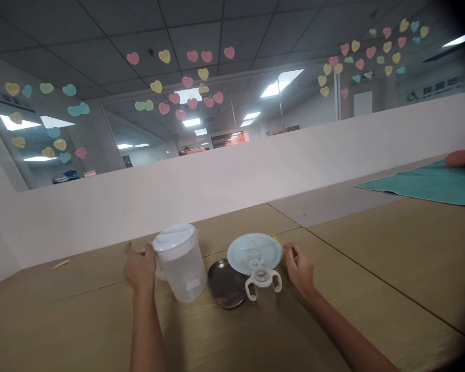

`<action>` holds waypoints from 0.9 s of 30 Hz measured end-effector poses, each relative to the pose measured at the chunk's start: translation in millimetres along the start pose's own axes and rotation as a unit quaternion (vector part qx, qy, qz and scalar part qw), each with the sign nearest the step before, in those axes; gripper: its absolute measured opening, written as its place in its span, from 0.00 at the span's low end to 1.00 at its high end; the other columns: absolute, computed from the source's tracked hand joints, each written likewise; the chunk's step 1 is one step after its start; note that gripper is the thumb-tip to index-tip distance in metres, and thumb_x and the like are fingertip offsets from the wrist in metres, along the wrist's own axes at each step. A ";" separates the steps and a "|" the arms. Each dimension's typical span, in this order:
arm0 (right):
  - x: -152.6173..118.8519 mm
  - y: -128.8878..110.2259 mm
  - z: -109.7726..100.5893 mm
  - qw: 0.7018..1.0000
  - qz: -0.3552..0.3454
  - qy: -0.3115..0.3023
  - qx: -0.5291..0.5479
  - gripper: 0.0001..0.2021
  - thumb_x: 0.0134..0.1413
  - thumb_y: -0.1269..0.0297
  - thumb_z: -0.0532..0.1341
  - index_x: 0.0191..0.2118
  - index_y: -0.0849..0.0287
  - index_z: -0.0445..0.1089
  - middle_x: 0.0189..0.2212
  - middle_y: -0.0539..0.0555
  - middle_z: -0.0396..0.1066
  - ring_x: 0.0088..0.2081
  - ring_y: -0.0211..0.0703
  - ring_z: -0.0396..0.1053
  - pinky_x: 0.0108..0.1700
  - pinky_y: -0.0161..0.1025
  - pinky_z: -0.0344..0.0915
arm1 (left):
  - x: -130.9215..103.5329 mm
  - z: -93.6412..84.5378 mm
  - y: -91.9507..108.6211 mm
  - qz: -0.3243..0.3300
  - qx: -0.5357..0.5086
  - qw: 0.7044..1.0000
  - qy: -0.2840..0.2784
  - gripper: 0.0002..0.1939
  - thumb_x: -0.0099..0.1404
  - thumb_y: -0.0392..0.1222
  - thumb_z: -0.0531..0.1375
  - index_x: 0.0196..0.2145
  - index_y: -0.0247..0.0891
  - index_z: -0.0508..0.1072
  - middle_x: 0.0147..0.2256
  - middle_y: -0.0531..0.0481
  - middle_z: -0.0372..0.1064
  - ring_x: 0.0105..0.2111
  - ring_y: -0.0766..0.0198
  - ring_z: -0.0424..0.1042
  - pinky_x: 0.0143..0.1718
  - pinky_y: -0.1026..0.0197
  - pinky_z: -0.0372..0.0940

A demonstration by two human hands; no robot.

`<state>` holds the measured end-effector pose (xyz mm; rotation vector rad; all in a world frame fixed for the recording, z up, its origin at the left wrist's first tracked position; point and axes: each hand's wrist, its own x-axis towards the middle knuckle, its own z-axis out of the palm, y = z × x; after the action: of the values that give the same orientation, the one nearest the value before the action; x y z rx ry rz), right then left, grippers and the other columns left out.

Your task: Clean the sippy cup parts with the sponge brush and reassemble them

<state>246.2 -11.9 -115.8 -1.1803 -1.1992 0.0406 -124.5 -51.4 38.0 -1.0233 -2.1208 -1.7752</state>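
Observation:
A clear plastic pitcher [186, 279] with a white lid [175, 237] stands upright on the table. My left hand [139, 266] is beside its handle, thumb and forefinger apart, with nothing visible between them. My right hand [300, 268] is closed in a pinch at the right rim of a pale blue plate [236, 253]. A thin yellow stick [276, 239] reaches to its fingertips. Small clear parts [252, 250] lie on the plate. In front of it stands a clear baby bottle with a white two-handled collar [262, 276]. A dark metal tray [227, 287] lies between pitcher and bottle.
A small wooden piece [61, 264] lies at the table's far left. On the right is a green cloth [426, 181] with a reddish object [461, 157] on it. A low white wall [217, 181] and a window with heart-shaped notes border the table's back.

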 end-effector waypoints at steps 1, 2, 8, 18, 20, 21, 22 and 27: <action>2.2 5.8 1.4 0.999 0.038 0.021 0.006 0.13 0.56 0.60 0.49 0.33 0.60 0.67 0.25 0.52 0.68 0.26 0.39 0.63 0.29 0.34 0.55 | -1.4 -7.9 7.4 0.013 0.074 0.997 0.018 0.41 0.49 0.46 0.59 0.58 0.28 0.52 0.27 0.42 0.68 0.35 0.43 0.67 0.39 0.42 0.58; 3.9 12.8 3.8 0.997 0.068 0.040 0.010 0.12 0.54 0.61 0.49 0.35 0.60 0.66 0.26 0.53 0.69 0.26 0.40 0.64 0.28 0.34 0.56 | -4.2 -15.3 16.7 0.030 0.114 0.993 0.022 0.44 0.48 0.45 0.60 0.60 0.27 0.48 0.28 0.40 0.69 0.35 0.41 0.67 0.38 0.41 0.58; 0.8 58.6 26.1 0.991 0.108 -0.016 -0.078 0.12 0.43 0.64 0.56 0.37 0.60 0.65 0.27 0.55 0.70 0.25 0.40 0.66 0.24 0.34 0.56 | -58.6 -9.9 87.0 0.241 -0.026 0.970 0.012 0.31 0.58 0.44 0.54 0.59 0.39 0.53 0.36 0.46 0.69 0.37 0.55 0.68 0.43 0.53 0.59; -10.5 78.1 32.4 0.989 -0.040 -0.046 -0.136 0.13 0.43 0.72 0.53 0.38 0.58 0.65 0.19 0.52 0.69 0.20 0.41 0.66 0.21 0.33 0.51 | -158.9 137.4 66.2 0.341 -0.028 0.775 -0.531 0.17 0.63 0.44 0.48 0.43 0.38 0.72 0.38 0.46 0.73 0.38 0.61 0.70 0.43 0.62 0.60; -5.6 82.2 31.0 0.993 -0.002 -0.018 -0.121 0.10 0.44 0.68 0.52 0.36 0.57 0.65 0.17 0.51 0.68 0.19 0.42 0.65 0.20 0.34 0.52 | -168.2 147.1 59.3 0.348 -0.011 0.747 -0.566 0.19 0.64 0.45 0.45 0.41 0.38 0.73 0.37 0.47 0.73 0.37 0.63 0.69 0.40 0.64 0.60; -3.0 83.5 30.5 0.993 0.023 -0.008 -0.116 0.10 0.45 0.66 0.53 0.36 0.56 0.65 0.17 0.51 0.68 0.18 0.42 0.65 0.20 0.34 0.53 | -172.2 149.9 57.5 0.352 0.000 0.738 -0.576 0.20 0.65 0.46 0.44 0.40 0.38 0.73 0.35 0.47 0.73 0.35 0.63 0.69 0.38 0.64 0.60; -0.5 84.2 30.3 0.992 0.048 -0.002 -0.113 0.10 0.45 0.65 0.53 0.35 0.56 0.65 0.18 0.52 0.68 0.18 0.42 0.66 0.20 0.34 0.53 | -175.7 152.2 56.4 0.356 0.012 0.729 -0.584 0.21 0.65 0.47 0.43 0.37 0.37 0.74 0.33 0.47 0.73 0.34 0.63 0.68 0.36 0.65 0.59; 8.6 81.5 32.0 0.986 0.134 0.001 -0.097 0.11 0.44 0.59 0.52 0.34 0.55 0.65 0.22 0.55 0.71 0.22 0.45 0.68 0.21 0.36 0.54 | -188.1 161.2 55.4 0.361 0.039 0.712 -0.600 0.22 0.65 0.49 0.44 0.30 0.36 0.74 0.28 0.49 0.71 0.28 0.65 0.65 0.32 0.65 0.57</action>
<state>270.1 51.7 -171.8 -1.5072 -1.0540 0.1268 93.5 28.7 -64.4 -2.9561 -1.6021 -0.5389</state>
